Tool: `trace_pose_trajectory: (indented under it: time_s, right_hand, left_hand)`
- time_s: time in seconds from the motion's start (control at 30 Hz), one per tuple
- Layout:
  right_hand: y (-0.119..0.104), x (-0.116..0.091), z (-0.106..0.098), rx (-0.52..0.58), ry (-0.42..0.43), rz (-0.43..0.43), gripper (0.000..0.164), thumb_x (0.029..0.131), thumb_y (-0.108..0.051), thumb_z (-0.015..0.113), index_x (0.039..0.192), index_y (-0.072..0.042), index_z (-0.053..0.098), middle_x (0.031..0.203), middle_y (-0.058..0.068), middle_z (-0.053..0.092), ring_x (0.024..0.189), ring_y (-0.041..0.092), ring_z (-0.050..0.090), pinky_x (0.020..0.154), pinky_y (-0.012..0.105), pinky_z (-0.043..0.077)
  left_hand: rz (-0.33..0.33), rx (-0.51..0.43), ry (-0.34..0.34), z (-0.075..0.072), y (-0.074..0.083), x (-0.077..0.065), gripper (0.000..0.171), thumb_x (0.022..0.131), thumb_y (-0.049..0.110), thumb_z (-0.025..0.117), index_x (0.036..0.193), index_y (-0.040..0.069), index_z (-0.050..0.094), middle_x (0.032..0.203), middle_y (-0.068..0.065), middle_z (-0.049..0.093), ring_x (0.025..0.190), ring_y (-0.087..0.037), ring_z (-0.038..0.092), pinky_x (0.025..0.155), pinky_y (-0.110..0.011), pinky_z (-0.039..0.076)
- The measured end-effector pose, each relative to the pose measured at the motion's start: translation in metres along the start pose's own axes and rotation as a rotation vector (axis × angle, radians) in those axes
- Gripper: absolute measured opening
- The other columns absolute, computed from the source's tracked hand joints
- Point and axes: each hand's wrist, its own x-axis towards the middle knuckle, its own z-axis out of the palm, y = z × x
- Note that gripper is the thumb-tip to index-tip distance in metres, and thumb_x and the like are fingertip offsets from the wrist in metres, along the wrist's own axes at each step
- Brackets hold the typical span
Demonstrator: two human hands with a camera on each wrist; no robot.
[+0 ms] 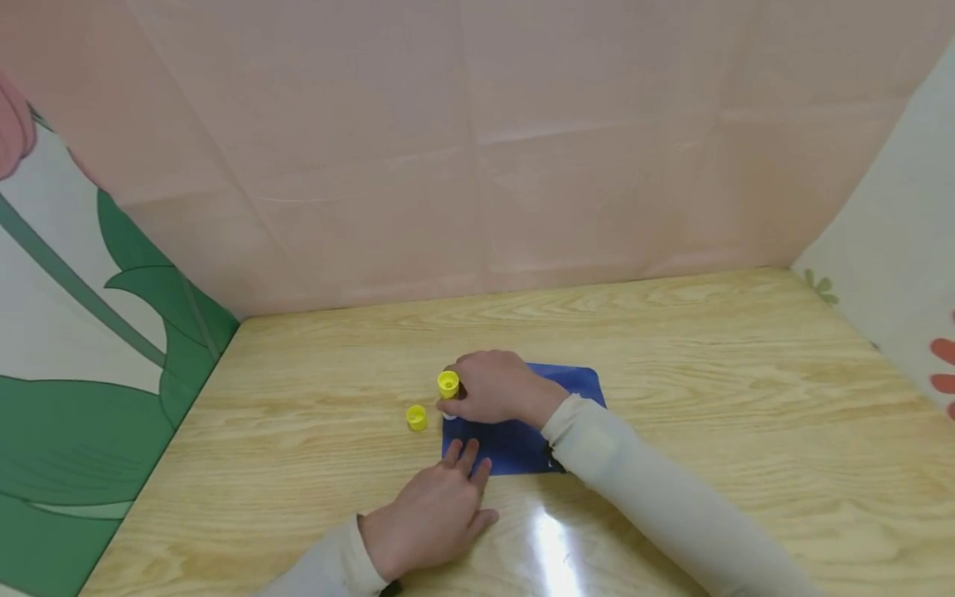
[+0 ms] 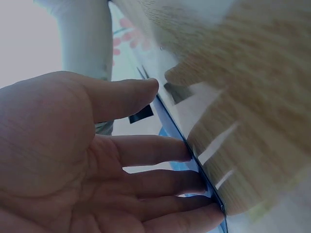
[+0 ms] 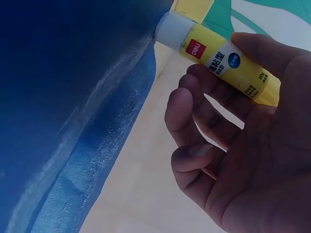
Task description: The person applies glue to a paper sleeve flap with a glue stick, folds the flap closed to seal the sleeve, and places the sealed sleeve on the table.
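Observation:
My right hand (image 1: 496, 385) grips a yellow glue stick (image 3: 228, 63), its white end down at the edge of a blue sheet (image 1: 515, 448). In the right wrist view, whitish glue streaks run along that edge of the sheet, and thumb and fingers pinch the yellow barrel. Flat near the sheet's front left edge lies my left hand (image 1: 436, 514), fingers straight and spread, fingertips on the sheet. The left wrist view shows its palm, with the fingertips at the sheet's thin edge. A yellow cap (image 1: 416, 418) stands on the table, just left of the glue stick.
The wood-grain table (image 1: 298, 431) has a glossy surface with a bright reflection near the front. A pinkish sheet (image 1: 477, 166) hangs behind it. Patterned panels with plant drawings (image 1: 82, 332) stand at the left and right sides.

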Motion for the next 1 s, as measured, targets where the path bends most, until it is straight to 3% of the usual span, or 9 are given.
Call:
trace_pose_trajectory:
  time_s: [0.2,0.5,0.73,1.0]
  right_hand:
    - [0.005,0.001,0.002,0.050,-0.022,0.045,0.032,0.092,-0.055,0.062,0.080,-0.024,0.060,0.074,-0.009,0.058,0.064,0.009,0.055,0.058,0.029,0.046]
    - [0.015,-0.002,0.001,0.070,-0.021,0.058,0.033,0.090,-0.053,0.063,0.075,-0.025,0.057,0.072,-0.007,0.057,0.063,0.011,0.054,0.057,0.030,0.044]
    - [0.022,-0.005,0.001,0.080,-0.044,0.074,0.034,0.090,-0.055,0.063,0.076,-0.023,0.057,0.073,-0.005,0.058,0.064,0.013,0.055,0.057,0.030,0.042]
    - [0.031,-0.015,-0.003,0.087,-0.052,0.060,0.033,0.091,-0.051,0.063,0.078,-0.022,0.057,0.072,-0.006,0.057,0.062,0.012,0.053,0.057,0.028,0.041]
  left_hand:
    - [-0.012,-0.014,-0.011,-0.001,0.001,0.001,0.057,0.101,0.044,0.054,0.140,0.002,0.056,0.146,-0.028,0.049,0.132,-0.045,0.051,0.104,-0.042,0.051]
    - [-0.015,-0.025,0.060,-0.004,-0.004,0.002,0.045,0.101,0.037,0.056,0.134,0.008,0.063,0.143,-0.018,0.056,0.132,-0.035,0.055,0.103,-0.042,0.052]
    - [-0.003,-0.065,0.037,-0.004,-0.011,0.005,0.045,0.101,0.037,0.056,0.136,0.010,0.062,0.145,-0.017,0.053,0.135,-0.033,0.052,0.105,-0.043,0.050]
    - [-0.017,-0.040,0.027,-0.003,-0.011,0.004,0.048,0.101,0.041,0.054,0.138,0.011,0.060,0.148,-0.017,0.051,0.134,-0.036,0.052,0.104,-0.044,0.051]
